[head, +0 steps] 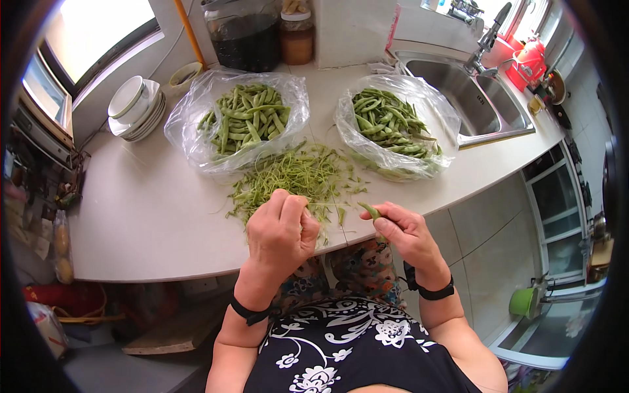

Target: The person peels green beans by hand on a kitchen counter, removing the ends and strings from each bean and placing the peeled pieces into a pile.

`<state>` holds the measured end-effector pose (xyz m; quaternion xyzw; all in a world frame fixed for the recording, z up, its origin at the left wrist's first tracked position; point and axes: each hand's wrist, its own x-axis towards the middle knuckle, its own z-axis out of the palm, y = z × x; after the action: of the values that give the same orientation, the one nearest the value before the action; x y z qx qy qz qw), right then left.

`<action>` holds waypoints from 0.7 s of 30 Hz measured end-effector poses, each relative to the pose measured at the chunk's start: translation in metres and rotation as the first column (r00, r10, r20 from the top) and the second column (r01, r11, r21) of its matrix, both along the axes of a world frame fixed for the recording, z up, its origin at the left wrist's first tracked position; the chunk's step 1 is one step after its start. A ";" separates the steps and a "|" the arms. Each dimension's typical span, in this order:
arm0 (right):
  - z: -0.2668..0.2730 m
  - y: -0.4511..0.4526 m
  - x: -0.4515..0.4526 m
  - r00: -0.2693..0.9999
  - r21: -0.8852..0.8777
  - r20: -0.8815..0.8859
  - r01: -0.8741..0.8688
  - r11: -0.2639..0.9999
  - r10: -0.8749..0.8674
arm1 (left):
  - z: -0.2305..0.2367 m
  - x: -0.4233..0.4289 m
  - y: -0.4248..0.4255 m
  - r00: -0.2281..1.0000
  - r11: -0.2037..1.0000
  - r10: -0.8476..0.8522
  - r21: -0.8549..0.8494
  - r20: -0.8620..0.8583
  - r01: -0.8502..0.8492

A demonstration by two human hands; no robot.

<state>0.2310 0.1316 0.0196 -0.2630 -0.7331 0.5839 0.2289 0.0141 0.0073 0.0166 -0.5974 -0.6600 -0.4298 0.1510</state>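
Note:
My right hand (405,228) holds a green bean pod (370,211) between thumb and fingers, near the counter's front edge. My left hand (282,223) is closed, its thumb and forefinger pinching a thin string that stretches across towards the pod. Just beyond my left hand lies a pile of bean strings and trimmed tips (300,172). Behind the pile, an open clear plastic bag (182,125) holds many bean pods (250,118). A second open plastic bag (444,105), further right, holds more green bean pods (390,120).
Stacked white bowls and plates (132,110) stand at the left of the counter (162,221). A large dark-filled jar (243,42) and a smaller brown-filled jar (297,42) are at the back. A steel double sink (447,91) and a red kettle (528,64) are at the right.

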 end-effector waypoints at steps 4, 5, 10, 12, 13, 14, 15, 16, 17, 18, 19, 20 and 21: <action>0.000 0.001 0.003 0.999 -0.011 0.024 -0.036 0.999 0.036 | -0.002 -0.001 -0.006 1.000 1.000 0.023 -0.021 0.017 -0.023; -0.001 0.001 0.004 0.998 0.044 0.021 -0.055 0.997 0.054 | -0.003 -0.002 -0.008 0.996 0.996 0.082 -0.027 0.035 -0.081; -0.007 0.004 0.013 1.000 -0.168 -0.006 0.006 0.986 -0.007 | 0.000 -0.018 -0.015 0.967 0.967 0.247 -0.073 0.057 -0.242; -0.007 0.003 0.010 0.997 -0.211 -0.068 0.025 0.977 -0.040 | -0.004 -0.020 -0.014 0.956 0.954 0.286 -0.109 0.059 -0.279; -0.006 0.002 0.006 0.996 0.006 -0.048 0.071 0.997 -0.070 | -0.004 -0.021 -0.013 0.944 0.938 0.325 -0.146 0.060 -0.314; -0.005 0.002 0.003 0.994 0.224 -0.036 0.110 0.968 -0.105 | -0.003 -0.019 -0.012 0.944 0.938 0.326 -0.144 0.061 -0.315; 0.000 0.002 -0.001 0.995 0.226 -0.037 0.103 0.969 -0.097 | 0.001 -0.014 -0.012 0.937 0.936 0.342 -0.113 0.066 -0.333; 0.009 0.000 -0.004 0.995 0.393 0.011 0.086 0.915 -0.098 | 0.002 -0.011 -0.011 0.931 0.933 0.357 -0.082 0.073 -0.352; 0.013 0.000 -0.007 0.993 0.548 0.058 0.058 0.834 -0.107 | 0.001 -0.009 -0.011 0.928 0.930 0.364 -0.081 0.073 -0.359; 0.014 -0.001 -0.010 0.993 0.548 0.058 0.051 0.835 -0.099 | 0.000 -0.007 -0.014 0.955 0.955 0.289 -0.095 0.072 -0.282; 0.014 -0.001 -0.012 0.995 0.607 0.035 0.053 0.793 -0.093 | -0.002 -0.005 -0.015 0.974 0.973 0.213 -0.109 0.072 -0.204; 0.014 -0.002 -0.015 0.996 0.662 0.013 0.056 0.747 -0.086 | -0.005 -0.001 -0.015 0.982 0.988 0.131 -0.102 0.136 -0.117; 0.014 -0.002 -0.018 0.997 0.662 0.014 0.050 0.748 -0.078 | -0.003 0.003 -0.013 0.981 0.987 0.138 -0.103 0.136 -0.125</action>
<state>0.2130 0.1292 0.0335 -0.2019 -0.8872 0.2737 0.3119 0.0176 -0.0060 0.0132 -0.5266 -0.7267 -0.4290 0.1030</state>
